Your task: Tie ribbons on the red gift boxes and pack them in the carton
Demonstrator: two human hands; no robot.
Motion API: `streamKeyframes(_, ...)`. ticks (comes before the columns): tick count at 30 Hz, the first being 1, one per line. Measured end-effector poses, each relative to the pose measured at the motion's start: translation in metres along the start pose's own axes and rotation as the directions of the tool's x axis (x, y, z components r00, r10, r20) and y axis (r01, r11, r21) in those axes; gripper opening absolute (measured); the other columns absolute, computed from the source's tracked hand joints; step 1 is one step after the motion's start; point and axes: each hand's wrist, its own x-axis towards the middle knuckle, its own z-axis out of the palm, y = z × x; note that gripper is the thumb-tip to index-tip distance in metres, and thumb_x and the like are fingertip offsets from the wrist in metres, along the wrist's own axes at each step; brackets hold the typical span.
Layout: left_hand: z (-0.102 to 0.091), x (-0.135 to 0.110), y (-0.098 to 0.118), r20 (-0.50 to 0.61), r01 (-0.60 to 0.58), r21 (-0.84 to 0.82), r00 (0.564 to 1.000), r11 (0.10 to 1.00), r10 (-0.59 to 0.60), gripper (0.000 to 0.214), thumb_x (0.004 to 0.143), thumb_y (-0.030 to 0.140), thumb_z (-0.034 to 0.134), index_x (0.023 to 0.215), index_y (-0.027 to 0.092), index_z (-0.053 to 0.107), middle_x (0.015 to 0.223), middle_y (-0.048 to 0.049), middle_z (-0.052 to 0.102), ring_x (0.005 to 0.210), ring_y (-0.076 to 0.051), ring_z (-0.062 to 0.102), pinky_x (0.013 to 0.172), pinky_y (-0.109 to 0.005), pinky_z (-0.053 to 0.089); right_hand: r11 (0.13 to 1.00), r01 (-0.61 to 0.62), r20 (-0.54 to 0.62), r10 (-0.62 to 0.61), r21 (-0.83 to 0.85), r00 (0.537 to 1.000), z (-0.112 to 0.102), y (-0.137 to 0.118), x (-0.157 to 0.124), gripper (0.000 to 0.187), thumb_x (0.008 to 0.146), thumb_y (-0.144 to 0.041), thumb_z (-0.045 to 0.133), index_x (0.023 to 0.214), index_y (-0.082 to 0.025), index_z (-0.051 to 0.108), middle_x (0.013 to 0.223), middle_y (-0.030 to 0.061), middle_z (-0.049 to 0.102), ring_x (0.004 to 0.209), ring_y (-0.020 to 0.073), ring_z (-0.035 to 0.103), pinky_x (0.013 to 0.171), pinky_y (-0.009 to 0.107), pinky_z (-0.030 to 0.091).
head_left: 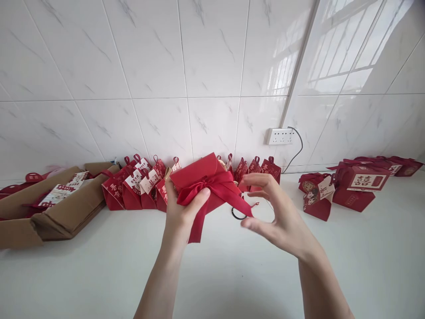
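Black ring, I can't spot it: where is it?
Head view, centre: the black ring lies on the white counter beneath the red ribbon, beside the right hand.

2 bare hands show: the left hand [181, 212] and the right hand [279, 217]. Both forearms are bare and slim, with long fingers.

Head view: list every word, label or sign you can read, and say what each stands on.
"囍": white label on the red gift box at the right.
Tags on the row of red boxes: characters too blurred to read.
Printed cards in the cardboard box: too blurred to read.
Red box with the bow in the left hand: no text shows.
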Motion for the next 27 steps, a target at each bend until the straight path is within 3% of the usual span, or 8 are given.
streamKeyframes(2,-0.001,0.001,-0.003,-0.030,-0.039,0.028,0.999,0.999,0.040,0.062,0.064,0.033,0.076,0.118,0.026,0.047,0.110,-0.0034,0.060,0.107,-0.022,0.059,0.095,-0.036,0.046,0.998,-0.068,0.011,0.067,0.017,0.998,0.001,-0.006,0.001,0.028,0.085,-0.051,0.055,0.092,-0.023,0.058,0.095,0.0039,0.062,0.087,0.0187,0.059,0.071,0.031,0.052)
streamKeyframes(4,-0.002,0.001,-0.004,-0.033,-0.056,0.038,0.998,0.998,0.057,0.068,0.063,0.032,0.077,0.122,0.028,0.044,0.113,-0.0030,0.059,0.109,-0.021,0.057,0.094,-0.035,0.047,0.988,-0.153,0.043,0.151,0.038,0.988,0.004,-0.011,0.002,0.030,0.090,-0.048,0.049,0.077,-0.022,0.056,0.077,0.0009,0.061,0.071,0.0145,0.056,0.057,0.024,0.047)
streamKeyframes(8,-0.003,0.001,-0.001,0.004,-0.055,0.025,0.998,0.998,0.055,0.065,0.066,0.032,0.075,0.123,0.027,0.044,0.112,-0.0032,0.059,0.108,-0.021,0.057,0.094,-0.034,0.046,0.965,-0.261,0.161,0.263,-0.030,0.951,0.007,-0.013,0.002,0.024,0.089,-0.035,0.051,0.069,-0.022,0.053,0.066,-0.0026,0.059,0.061,0.0113,0.052,0.049,0.020,0.039)
streamKeyframes(11,-0.005,0.003,0.001,0.031,-0.042,0.022,0.999,0.999,0.041,0.063,0.065,0.032,0.075,0.120,0.026,0.046,0.109,-0.0030,0.061,0.108,-0.021,0.057,0.093,-0.034,0.046,0.942,-0.312,0.231,0.333,-0.122,0.914,0.000,-0.007,0.002,0.026,0.086,-0.037,0.056,0.065,-0.021,0.054,0.065,-0.0023,0.060,0.058,0.0115,0.050,0.050,0.022,0.038)
streamKeyframes(15,-0.005,0.000,0.001,0.128,0.026,0.042,0.991,0.999,-0.031,0.060,0.062,0.034,0.075,0.114,0.025,0.048,0.102,-0.0031,0.062,0.101,-0.022,0.060,0.086,-0.035,0.049,0.943,-0.320,0.013,0.320,0.087,0.947,-0.007,-0.002,0.004,0.031,0.084,-0.051,0.057,0.075,-0.021,0.058,0.069,-0.0003,0.060,0.062,0.0125,0.053,0.055,0.022,0.042)
streamKeyframes(19,-0.001,-0.006,0.000,0.197,0.061,0.083,0.977,0.995,-0.076,0.066,0.061,0.035,0.076,0.118,0.027,0.044,0.099,-0.0018,0.062,0.093,-0.021,0.063,0.080,-0.033,0.051,0.918,-0.323,0.002,0.332,0.228,0.943,-0.001,-0.007,0.003,0.039,0.083,-0.055,0.057,0.067,-0.019,0.053,0.061,-0.0011,0.053,0.056,0.0112,0.048,0.050,0.022,0.039)
streamKeyframes(23,-0.002,-0.007,0.000,0.239,0.018,0.145,0.970,0.989,-0.052,0.067,0.063,0.033,0.076,0.121,0.030,0.041,0.110,-0.0032,0.059,0.099,-0.022,0.062,0.081,-0.033,0.052,0.917,-0.307,-0.047,0.329,0.254,0.943,0.003,-0.010,0.001,0.029,0.080,-0.045,0.065,0.069,-0.019,0.056,0.068,-0.0004,0.057,0.063,0.0119,0.051,0.055,0.022,0.041)
streamKeyframes(27,-0.006,-0.005,0.001,0.352,0.024,0.166,0.932,0.986,-0.082,0.068,0.064,0.030,0.077,0.121,0.030,0.039,0.117,-0.0035,0.056,0.103,-0.022,0.060,0.086,-0.034,0.051,0.929,-0.217,-0.131,0.265,0.301,0.955,0.001,-0.009,0.001,0.024,0.081,-0.040,0.065,0.070,-0.020,0.058,0.066,-0.0013,0.056,0.061,0.0110,0.049,0.054,0.022,0.040)
